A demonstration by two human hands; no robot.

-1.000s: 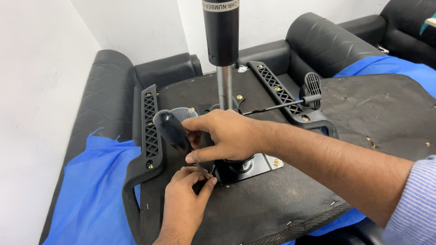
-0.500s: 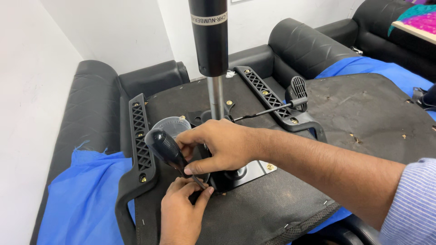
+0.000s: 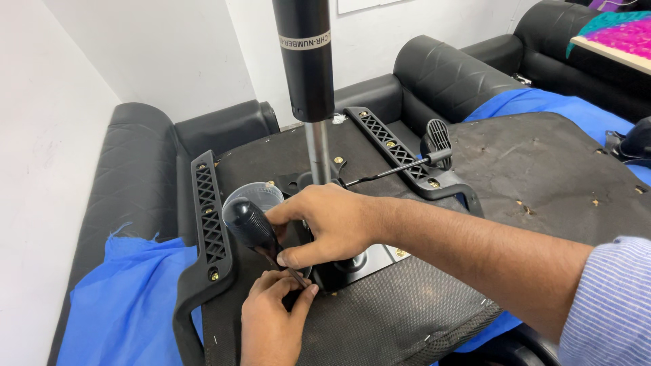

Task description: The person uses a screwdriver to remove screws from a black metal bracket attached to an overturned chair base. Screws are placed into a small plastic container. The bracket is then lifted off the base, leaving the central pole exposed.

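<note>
While right hand (image 3: 332, 224) grips the black-handled screwdriver (image 3: 252, 227), left hand (image 3: 274, 315) pinches its shaft at the black metal mounting plate (image 3: 369, 259) on the upturned dark fabric chair seat (image 3: 407, 305); clear plastic cup (image 3: 254, 196) just behind.

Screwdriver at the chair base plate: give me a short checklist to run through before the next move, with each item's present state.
1. Right hand grips the screwdriver on its black handle: ok.
2. Left hand steadies the shaft low down, fingertips pinched around it: ok.
3. Tip seated in a screw head: cannot tell, the fingers hide it.
4. Screwdriver square to the metal plate: not ok, it leans towards the left armrest.
5. Seat underside lies flat on the blue sheet over the sofa: ok.
6. Gas cylinder stands upright behind the hands, apart from the tool: ok.
</note>
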